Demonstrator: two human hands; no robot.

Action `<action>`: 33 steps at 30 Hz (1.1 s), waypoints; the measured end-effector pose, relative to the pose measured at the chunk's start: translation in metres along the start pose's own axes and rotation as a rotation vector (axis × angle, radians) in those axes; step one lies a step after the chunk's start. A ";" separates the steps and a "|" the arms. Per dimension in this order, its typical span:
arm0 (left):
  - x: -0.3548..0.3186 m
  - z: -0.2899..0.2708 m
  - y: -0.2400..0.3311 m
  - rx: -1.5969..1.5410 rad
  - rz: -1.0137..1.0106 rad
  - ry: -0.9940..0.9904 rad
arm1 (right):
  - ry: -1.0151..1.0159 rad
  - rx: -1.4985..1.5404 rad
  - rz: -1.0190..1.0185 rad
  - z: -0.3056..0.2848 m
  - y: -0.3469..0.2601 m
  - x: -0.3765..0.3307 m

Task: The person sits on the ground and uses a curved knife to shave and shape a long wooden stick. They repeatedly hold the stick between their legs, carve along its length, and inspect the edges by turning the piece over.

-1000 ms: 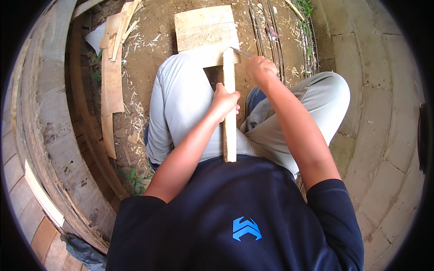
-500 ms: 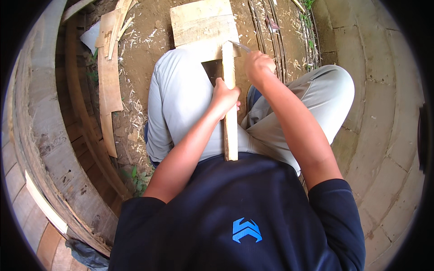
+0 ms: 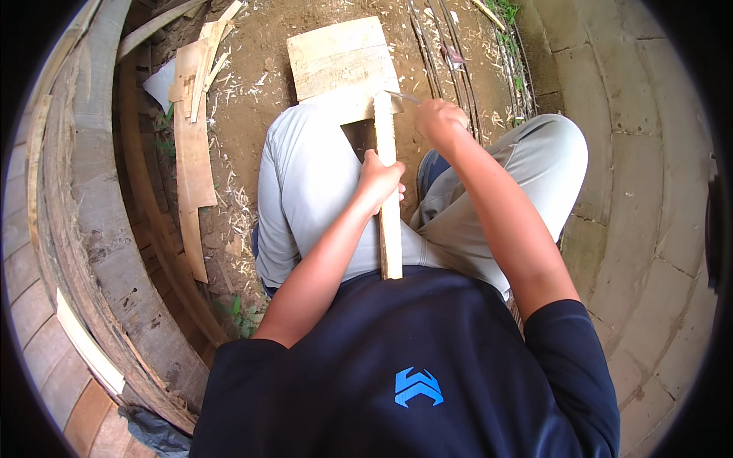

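Note:
My left hand [image 3: 379, 182] is closed around the middle of a long, pale wooden strip [image 3: 390, 237]. The strip's near end rests against my shirt, and its far end lies at the edge of a low block of pale boards [image 3: 340, 57]. My right hand [image 3: 443, 122] is closed on a knife, whose handle is hidden in the fist. The thin metal blade [image 3: 403, 96] points left and meets the strip near its far tip.
Thin wood offcuts [image 3: 195, 153] lie on the dirt at left, beside a thick weathered plank [image 3: 114, 229]. Shavings scatter over the ground. Dark rods [image 3: 450, 57] run along the far right, near a tiled floor [image 3: 626, 191]. My bent knees flank the strip.
The whole view has shifted, so the block and ground sit slightly lower. My right hand and the blade stay close to the strip's far tip; the left grip is unchanged.

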State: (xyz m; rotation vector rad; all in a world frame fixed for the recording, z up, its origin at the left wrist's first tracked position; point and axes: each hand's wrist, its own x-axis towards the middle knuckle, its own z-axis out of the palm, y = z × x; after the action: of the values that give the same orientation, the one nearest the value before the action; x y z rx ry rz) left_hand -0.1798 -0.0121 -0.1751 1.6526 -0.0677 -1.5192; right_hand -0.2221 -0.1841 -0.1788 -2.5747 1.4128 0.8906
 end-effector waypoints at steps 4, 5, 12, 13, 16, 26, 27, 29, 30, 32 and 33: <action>0.004 0.000 -0.003 -0.023 0.016 0.001 | -0.013 -0.119 -0.021 0.002 -0.004 -0.008; 0.004 -0.001 -0.004 -0.024 0.017 0.001 | -0.033 -0.178 -0.039 0.002 -0.008 -0.010; -0.002 0.001 0.000 0.026 0.014 0.033 | -0.089 -0.031 0.129 -0.010 -0.030 -0.015; -0.001 0.002 0.000 0.040 0.016 0.028 | -0.089 -0.021 0.163 -0.011 -0.037 -0.014; 0.002 -0.002 -0.004 0.062 0.020 0.019 | -0.088 -0.032 0.140 -0.017 -0.043 -0.016; 0.002 0.000 -0.001 0.014 0.004 0.017 | -0.131 -0.097 0.012 -0.023 -0.023 -0.018; 0.002 0.000 -0.001 0.015 0.007 0.015 | -0.130 -0.103 0.003 -0.024 -0.023 -0.018; 0.002 -0.001 0.000 0.015 0.007 0.019 | -0.160 -0.185 -0.028 -0.030 -0.024 -0.019; 0.002 -0.001 0.001 0.016 0.007 0.021 | -0.175 -0.225 -0.043 -0.032 -0.025 -0.019; -0.001 -0.001 -0.001 0.013 0.004 0.017 | -0.130 -0.184 -0.008 -0.021 -0.028 -0.022; -0.001 0.000 0.002 0.010 0.014 0.016 | -0.095 -0.164 0.009 -0.023 -0.028 -0.020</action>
State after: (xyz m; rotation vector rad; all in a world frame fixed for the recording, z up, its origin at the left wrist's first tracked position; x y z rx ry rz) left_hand -0.1790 -0.0132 -0.1731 1.6690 -0.0780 -1.4970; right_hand -0.1977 -0.1603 -0.1555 -2.6011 1.3816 1.1601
